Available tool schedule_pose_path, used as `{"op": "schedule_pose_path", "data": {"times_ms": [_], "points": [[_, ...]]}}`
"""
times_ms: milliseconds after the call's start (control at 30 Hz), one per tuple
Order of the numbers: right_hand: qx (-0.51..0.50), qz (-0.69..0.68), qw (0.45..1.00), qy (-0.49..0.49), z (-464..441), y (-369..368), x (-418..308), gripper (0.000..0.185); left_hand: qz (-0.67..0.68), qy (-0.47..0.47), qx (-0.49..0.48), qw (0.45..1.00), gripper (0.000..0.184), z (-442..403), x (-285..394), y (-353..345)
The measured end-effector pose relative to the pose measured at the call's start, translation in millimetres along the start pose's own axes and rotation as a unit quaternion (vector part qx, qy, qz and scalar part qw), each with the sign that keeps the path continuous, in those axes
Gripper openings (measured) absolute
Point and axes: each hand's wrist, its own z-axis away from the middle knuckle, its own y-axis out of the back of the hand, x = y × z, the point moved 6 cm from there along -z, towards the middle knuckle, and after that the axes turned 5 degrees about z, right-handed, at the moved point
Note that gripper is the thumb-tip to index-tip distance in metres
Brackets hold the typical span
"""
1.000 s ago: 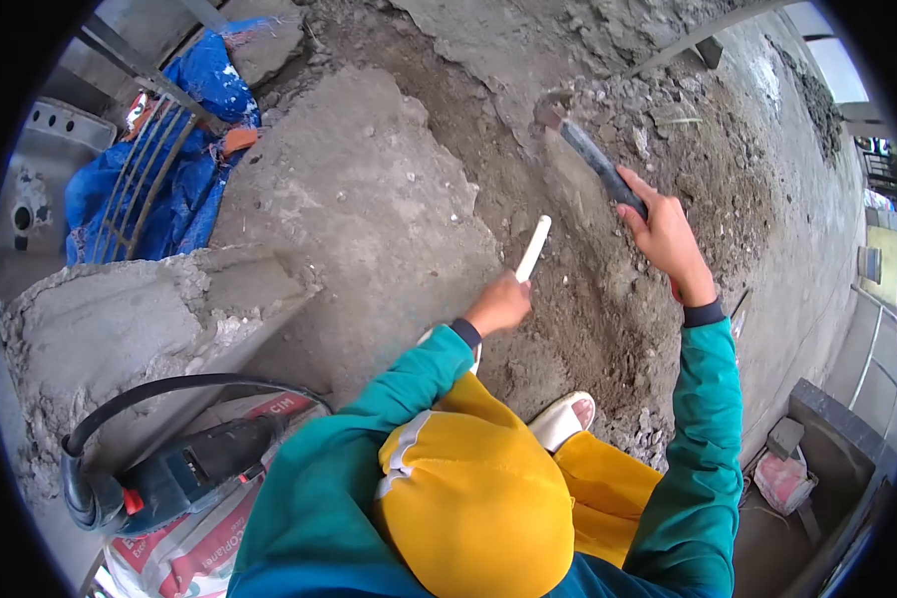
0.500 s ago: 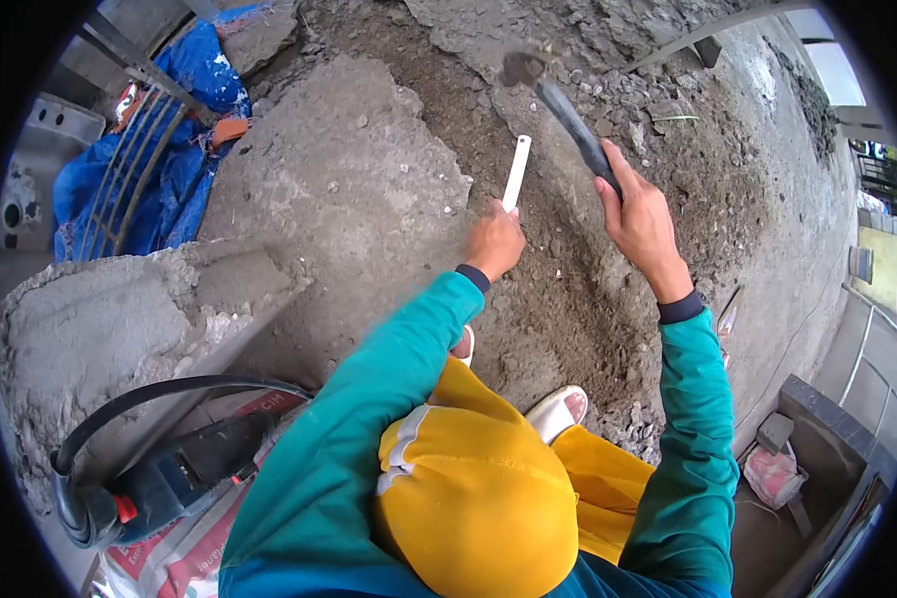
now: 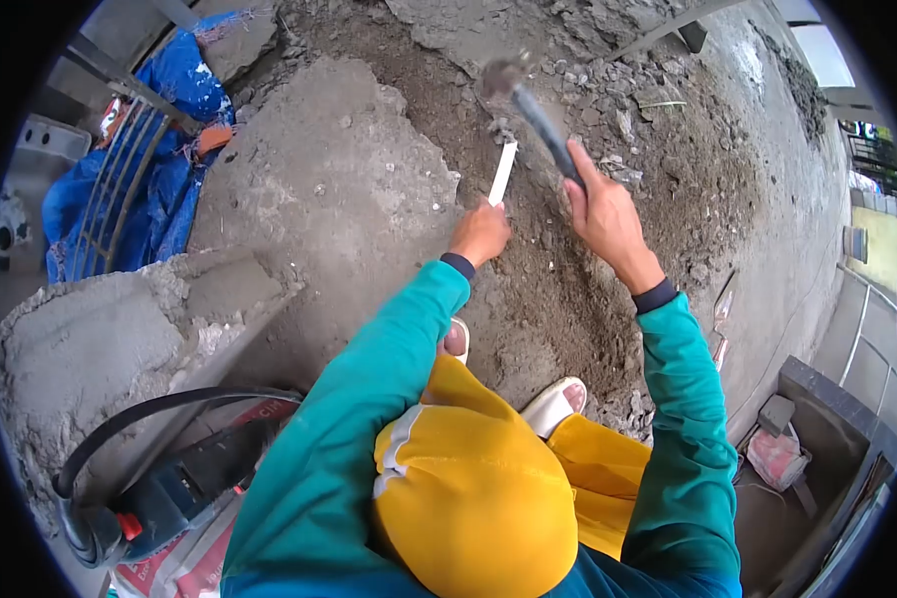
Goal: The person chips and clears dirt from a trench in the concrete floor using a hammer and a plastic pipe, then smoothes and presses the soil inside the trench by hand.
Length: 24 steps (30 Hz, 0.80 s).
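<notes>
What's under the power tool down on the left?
Red-and-white sacking shows beneath the power tool. The tool and the left sleeve cover part of it; what lies under the sacking can't be seen.

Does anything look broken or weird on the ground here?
Yes! The concrete slab has a jagged, broken edge instead of a neat one, and loose dirt and rubble lie beside it. The blue tarp at the picture's left looks crumpled too, under some metal bars.
</notes>
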Motion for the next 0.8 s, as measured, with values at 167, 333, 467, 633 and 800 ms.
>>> {"op": "schedule_pose_path", "data": {"times_ms": [167, 333, 467, 633, 800], "points": [[0.122, -0.014, 0.992, 0.011, 5.3, 7.9, -0.5, 0.054, -0.007, 0.025, -0.004, 1.000, 0.035, 0.3, -5.2, -5.0], [-0.124, 0.124, 0.985, -0.008, 4.8, -32.6, 33.4, 0.052, -0.053, 0.000, -0.035, 0.998, 0.034, 19.8, -0.1, -10.8], [-0.056, 0.035, 0.998, 0.017, 9.9, 1.9, 31.3, 0.048, -0.068, -0.071, -0.273, 0.957, 0.036, 90.9, -0.4, -38.2], [-0.007, -0.038, 0.999, -0.037, 29.7, 30.6, 33.2, 0.046, 0.005, -0.033, -0.225, 0.974, 0.038, 101.1, 24.8, 6.2], [-0.002, -0.059, 0.997, -0.043, 48.4, 44.2, 34.4, 0.046, 0.074, -0.022, 0.121, 0.990, 0.035, -13.0, 20.5, 67.8]]}}
